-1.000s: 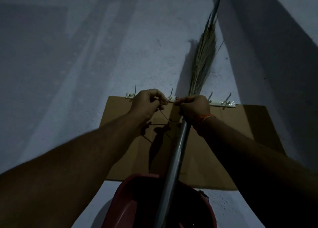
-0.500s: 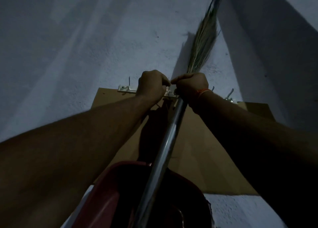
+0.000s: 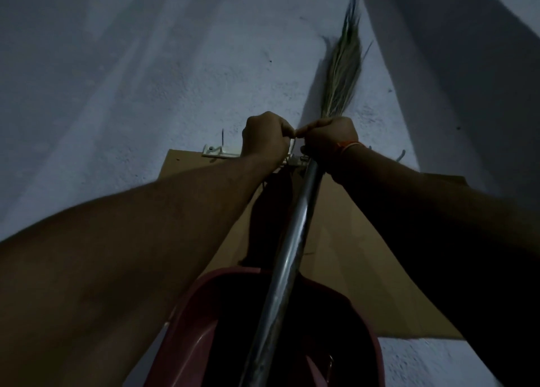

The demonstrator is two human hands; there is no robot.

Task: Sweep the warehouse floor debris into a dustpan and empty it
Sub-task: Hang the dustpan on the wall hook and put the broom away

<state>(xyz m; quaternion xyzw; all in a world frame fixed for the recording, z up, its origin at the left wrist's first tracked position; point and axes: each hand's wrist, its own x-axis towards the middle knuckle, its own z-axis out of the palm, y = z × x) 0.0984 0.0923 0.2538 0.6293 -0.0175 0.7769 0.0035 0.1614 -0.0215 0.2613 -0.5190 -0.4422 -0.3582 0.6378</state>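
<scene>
Both fists meet at the wall hook rail (image 3: 217, 151), the right hand (image 3: 328, 141) curled round the broom (image 3: 292, 240) handle's top, the left hand (image 3: 264, 136) pinching something too small to tell, above the red dustpan (image 3: 187, 337)

The scene is dim and bluish, with grainy noise across the pale wall (image 3: 175, 65). Light seems to come from behind the viewer, since both forearms read as near-black silhouettes and cast broad soft shadows up the wall. A dark band lies just left of the broom bristles (image 3: 343, 73), with a wider one to their right. The metal broom handle (image 3: 289, 255) carries a dull streak of glare (the only highlight). Edges bow outward; the bristle tips look smeared.
</scene>
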